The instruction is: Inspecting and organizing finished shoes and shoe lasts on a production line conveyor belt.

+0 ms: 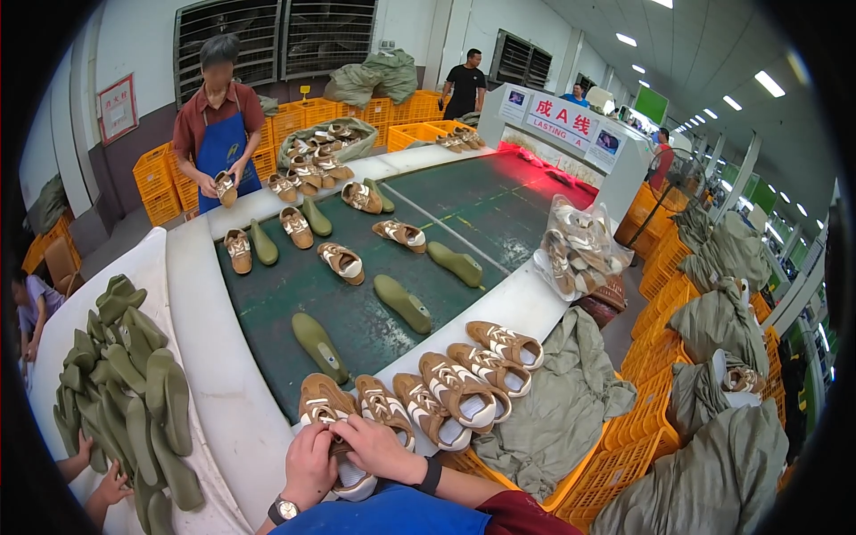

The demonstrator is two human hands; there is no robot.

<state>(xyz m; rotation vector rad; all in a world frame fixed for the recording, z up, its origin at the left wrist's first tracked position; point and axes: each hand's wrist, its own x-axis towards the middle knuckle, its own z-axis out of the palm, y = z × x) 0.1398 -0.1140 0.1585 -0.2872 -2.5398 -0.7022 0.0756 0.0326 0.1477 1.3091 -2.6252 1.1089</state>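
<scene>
A brown sneaker [326, 398] with white stripes is at the near edge of the white ledge. My left hand [310, 462], below a wristwatch, has its fingers closed on the opening of this sneaker. From the other side my right hand [379, 448], with a black wristband, grips the same opening, fingers bent over it. The sneaker's heel [355, 483] shows under my hands; its inside is hidden. A second brown sneaker [383, 406] stands close by my right hand, followed by several more like it, including one sneaker [456, 390] further right.
Green shoe lasts [399, 303] and sneakers [341, 263] lie on the green belt [267, 303]. More lasts [143, 374] are heaped at left, beside another person's hands [111, 486]. Across stands a co-worker [220, 125] holding a shoe. Yellow crates [642, 392] and a bag of shoes [578, 250] are at right.
</scene>
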